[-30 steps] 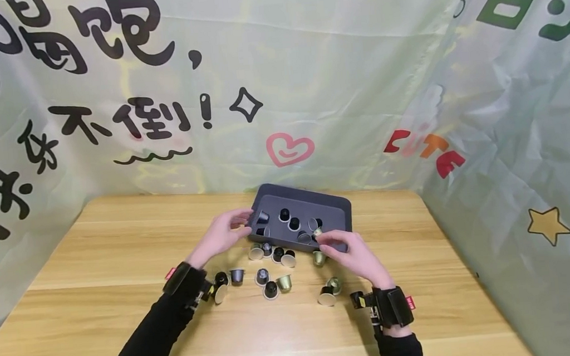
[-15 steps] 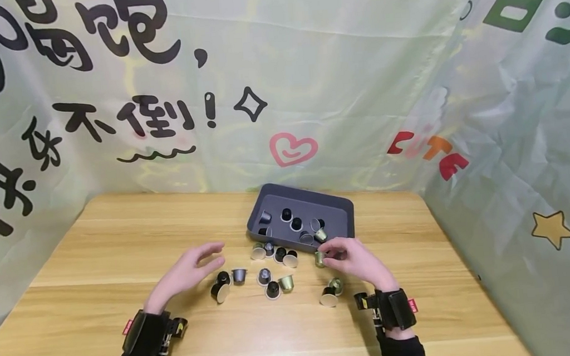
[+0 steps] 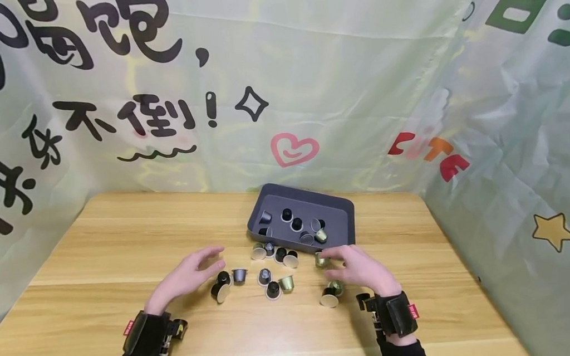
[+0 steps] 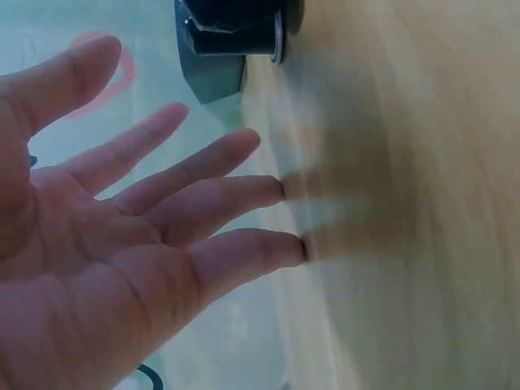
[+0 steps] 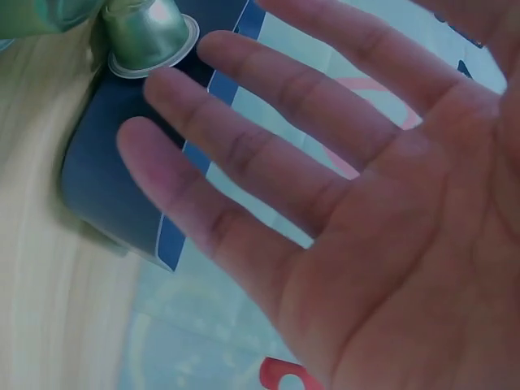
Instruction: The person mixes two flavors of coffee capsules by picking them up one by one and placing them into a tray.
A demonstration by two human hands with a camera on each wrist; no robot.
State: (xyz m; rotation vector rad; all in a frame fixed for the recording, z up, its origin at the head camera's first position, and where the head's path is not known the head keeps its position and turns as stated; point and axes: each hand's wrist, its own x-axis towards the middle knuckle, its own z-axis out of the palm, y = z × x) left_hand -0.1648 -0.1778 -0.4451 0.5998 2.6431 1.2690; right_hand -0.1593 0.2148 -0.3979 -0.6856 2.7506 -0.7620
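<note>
My left hand [image 3: 184, 278] hovers over the table with its fingers spread and nothing in them. A grey coffee capsule [image 3: 240, 276] and a pair of black ones, one of them a black capsule [image 3: 220, 292], lie just right of it. Near the tray's front right corner, my right hand [image 3: 362, 269] reaches its fingers beside a green capsule [image 3: 321, 260]. In the right wrist view those fingers are fairly straight and apart from the green capsule [image 5: 150, 36]. The dark grey tray [image 3: 312, 204] holds several capsules, including a pale green capsule [image 3: 321, 235].
More capsules lie loose before the tray, among them a gold-green capsule [image 3: 286, 283] and a black capsule [image 3: 272, 290]. A black capsule with a pale lid [image 3: 329, 297] lies below my right hand. A printed cloth [image 3: 358, 83] hangs behind the wooden table [image 3: 143, 234].
My left hand has drawn back from the tray's left edge toward the near left. The right hand has let go of a pale green capsule in the tray and moved toward me.
</note>
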